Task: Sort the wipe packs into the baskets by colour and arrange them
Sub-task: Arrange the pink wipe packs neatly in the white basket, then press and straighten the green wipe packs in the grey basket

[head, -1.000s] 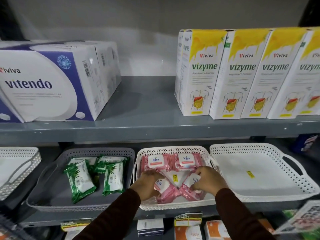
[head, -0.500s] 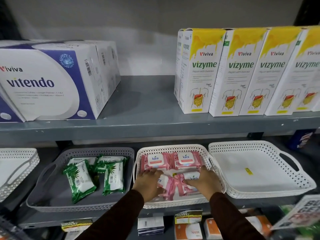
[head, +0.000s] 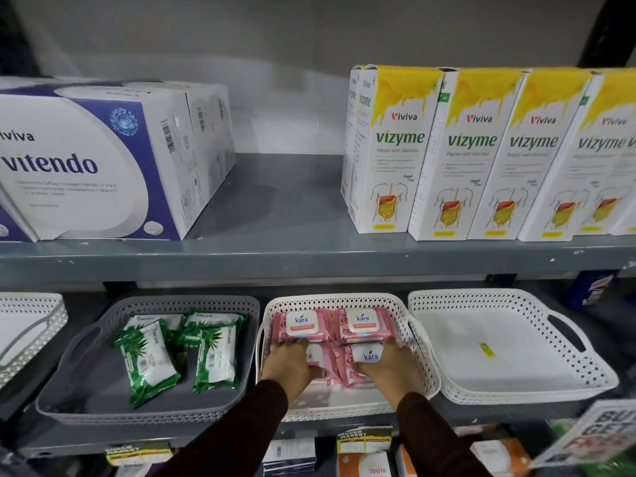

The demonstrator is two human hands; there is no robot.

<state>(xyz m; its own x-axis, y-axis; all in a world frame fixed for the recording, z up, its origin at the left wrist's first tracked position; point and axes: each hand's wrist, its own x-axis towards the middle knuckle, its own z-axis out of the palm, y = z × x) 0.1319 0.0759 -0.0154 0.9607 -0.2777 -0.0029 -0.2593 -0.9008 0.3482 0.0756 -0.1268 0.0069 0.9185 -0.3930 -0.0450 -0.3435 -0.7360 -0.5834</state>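
Several pink wipe packs [head: 332, 325] lie in the middle white basket [head: 418, 366] on the lower shelf, two at the back in a row and two in front. My left hand [head: 287, 364] rests on the front left pink pack [head: 325, 364]. My right hand [head: 390, 368] grips the front right pink pack [head: 370, 354]. Both front packs sit pushed together against the back row. Several green wipe packs [head: 148, 356] lie loosely in the grey basket [head: 86, 390] to the left.
An empty white basket [head: 516, 390] stands to the right, another white basket [head: 31, 328] at the far left. The upper shelf holds large Vitendo boxes [head: 96, 163] and a row of Vizyme cartons [head: 475, 156]. More goods sit on the shelf below.
The two front pink packs, loose and tilted a second ago, have been turned flat and pushed back into a row against the rear packs. Both hands moved forward with them.
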